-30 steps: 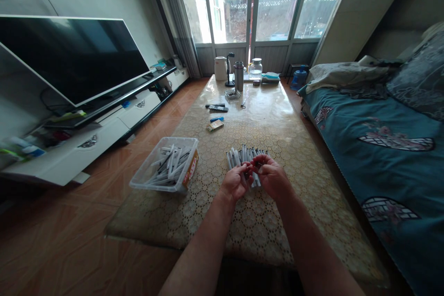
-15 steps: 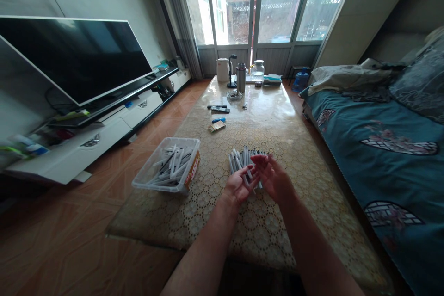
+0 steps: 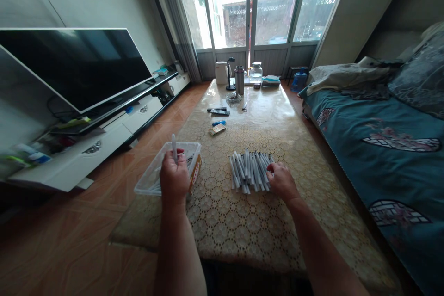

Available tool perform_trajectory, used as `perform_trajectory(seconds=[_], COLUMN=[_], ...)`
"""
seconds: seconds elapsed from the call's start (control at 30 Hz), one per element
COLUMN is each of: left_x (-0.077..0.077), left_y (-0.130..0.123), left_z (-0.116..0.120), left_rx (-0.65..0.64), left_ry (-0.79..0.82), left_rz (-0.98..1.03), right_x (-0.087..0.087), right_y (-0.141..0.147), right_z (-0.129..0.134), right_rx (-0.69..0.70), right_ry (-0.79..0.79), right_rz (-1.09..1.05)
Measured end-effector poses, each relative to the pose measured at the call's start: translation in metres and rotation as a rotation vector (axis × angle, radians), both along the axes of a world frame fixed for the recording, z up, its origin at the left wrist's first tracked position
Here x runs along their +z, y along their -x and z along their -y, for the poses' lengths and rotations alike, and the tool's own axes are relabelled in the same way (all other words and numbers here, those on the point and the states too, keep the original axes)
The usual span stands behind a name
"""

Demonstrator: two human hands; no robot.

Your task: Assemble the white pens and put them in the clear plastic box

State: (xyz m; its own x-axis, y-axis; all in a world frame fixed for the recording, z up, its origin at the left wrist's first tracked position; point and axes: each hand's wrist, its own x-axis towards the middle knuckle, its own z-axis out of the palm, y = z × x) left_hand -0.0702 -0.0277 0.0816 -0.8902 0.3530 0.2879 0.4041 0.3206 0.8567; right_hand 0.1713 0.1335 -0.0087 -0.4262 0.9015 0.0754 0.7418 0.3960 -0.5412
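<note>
My left hand (image 3: 175, 173) is over the clear plastic box (image 3: 147, 191), its fingers closed on a whitish pen (image 3: 174, 147) that points up. Pens inside the box are partly hidden by this hand. On the patterned tablecloth lies a pile of whitish pens (image 3: 250, 169), side by side, with dark tips at the far end. My right hand (image 3: 281, 179) touches the right edge of this pile, fingers curled together; what they pinch, if anything, is too small to make out.
Beyond the pens lie a small carton (image 3: 217, 129), a blue object (image 3: 218, 123) and remotes (image 3: 219, 112). Farther back stand a steel thermos (image 3: 239, 81), a white kettle (image 3: 221, 73) and a glass jug (image 3: 255, 72). A bed (image 3: 381, 143) borders the table's right side.
My left hand has moved left from the pile to the box and now holds a pen. My right hand has shifted to the pile's right edge, its fingers closing.
</note>
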Motion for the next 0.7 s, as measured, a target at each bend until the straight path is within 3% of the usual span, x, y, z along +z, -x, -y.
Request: perform_trajectory(seconds=[0.13,0.27,0.4,0.47,0.57,0.7], left_x=[-0.008,-0.018,-0.017,-0.015,-0.017,-0.036], left_y=[0.021,0.027,0.023,0.017,0.001,-0.04], left_z=[0.013,0.012,0.008,0.004,-0.011,-0.041], left_rx=[0.149,0.101,0.096,0.087,-0.042,-0.41], left_ry=[0.327,0.502,0.603,0.51,0.17,-0.231], left_rz=[-0.223,-0.249,-0.156,-0.206,-0.235,0.181], right_x=[-0.005,-0.004,-0.002,-0.001,0.0,0.002], right_y=[0.005,0.006,0.006,0.007,0.01,0.015], right_z=[0.003,0.005,0.007,0.008,0.012,0.018], right_rx=[0.005,0.015,0.013,0.004,-0.005,-0.031], right_ry=[-0.002,0.003,0.003,-0.008,-0.021,-0.041], right_rz=[0.24,0.333,0.38,0.395,0.409,0.415])
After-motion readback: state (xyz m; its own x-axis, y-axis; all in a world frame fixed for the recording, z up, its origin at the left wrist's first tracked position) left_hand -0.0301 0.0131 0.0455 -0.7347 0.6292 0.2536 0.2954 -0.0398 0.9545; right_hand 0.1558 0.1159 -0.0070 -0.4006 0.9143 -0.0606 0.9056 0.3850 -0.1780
